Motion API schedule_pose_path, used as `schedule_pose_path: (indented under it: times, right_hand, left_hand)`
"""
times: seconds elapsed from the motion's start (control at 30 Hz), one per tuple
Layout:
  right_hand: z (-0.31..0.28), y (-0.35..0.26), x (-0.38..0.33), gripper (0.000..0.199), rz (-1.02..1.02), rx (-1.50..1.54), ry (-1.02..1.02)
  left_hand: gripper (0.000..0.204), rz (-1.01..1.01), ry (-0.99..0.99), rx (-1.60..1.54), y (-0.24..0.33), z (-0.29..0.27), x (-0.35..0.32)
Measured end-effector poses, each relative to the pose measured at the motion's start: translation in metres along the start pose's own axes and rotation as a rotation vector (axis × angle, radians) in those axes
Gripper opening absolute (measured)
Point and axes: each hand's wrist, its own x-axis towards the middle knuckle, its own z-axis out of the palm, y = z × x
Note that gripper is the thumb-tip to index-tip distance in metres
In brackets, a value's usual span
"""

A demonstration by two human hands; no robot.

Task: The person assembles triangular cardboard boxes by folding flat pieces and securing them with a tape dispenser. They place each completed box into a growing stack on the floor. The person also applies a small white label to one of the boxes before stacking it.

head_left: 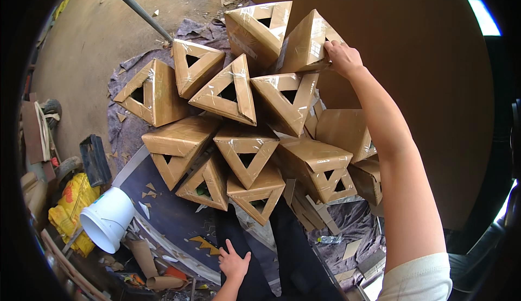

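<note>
My right grip [343,59] clasps the upper-right cardboard prism [301,45] by its end while my left grip [234,263] is spread.

Head cam: L unit of side-by-side fisheye pair, head-worn. Orient.: fwd & steeply down; upright, not mirrored. Wearer's blk trouser legs [293,246] enter btm ctr; R arm [404,165] runs up R side, close to lens. Triangular cardboard boxes [244,92] fill ctr at close range, R hand [344,59] touching one. Brown floor [81,100], upper L, lies farther off. FOV wide; corners dark, edges bowed.
</note>
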Motion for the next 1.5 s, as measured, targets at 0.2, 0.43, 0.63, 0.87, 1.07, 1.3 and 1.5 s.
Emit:
schedule_pose_path:
  times: [0.2,0.43,0.63,0.87,1.07,1.3,1.5]
  right_hand:
    - [0.018,0.009,0.024,0.017,0.146,-0.065,-0.036]
    - [0.023,0.008,0.054,0.021,0.368,0.032,0.176]
    - [-0.007,-0.086,0.080,0.039,-0.116,0.390,0.316]
    - [-0.019,-0.138,0.116,0.053,0.039,0.227,0.130]
    - [-0.025,-0.119,0.124,0.053,0.208,0.211,0.103]
    - [-0.024,-0.107,0.132,0.053,0.356,0.191,0.092]
    - [-0.046,-0.101,0.138,0.051,0.461,0.248,0.061]
  left_hand:
    - [0.087,-0.054,0.003,-0.009,0.015,0.007,0.002]
    - [0.086,-0.061,-0.001,-0.022,0.020,0.004,0.007]
    - [0.084,-0.086,-0.041,-0.050,0.012,0.002,0.010]
    - [0.083,-0.099,-0.076,-0.125,0.011,-0.010,0.012]
    - [0.082,-0.107,-0.033,-0.169,0.007,-0.008,0.013]
    - [0.081,-0.091,0.000,-0.169,0.009,-0.012,0.014]
    - [0.080,-0.083,0.014,-0.192,0.007,-0.014,0.012]
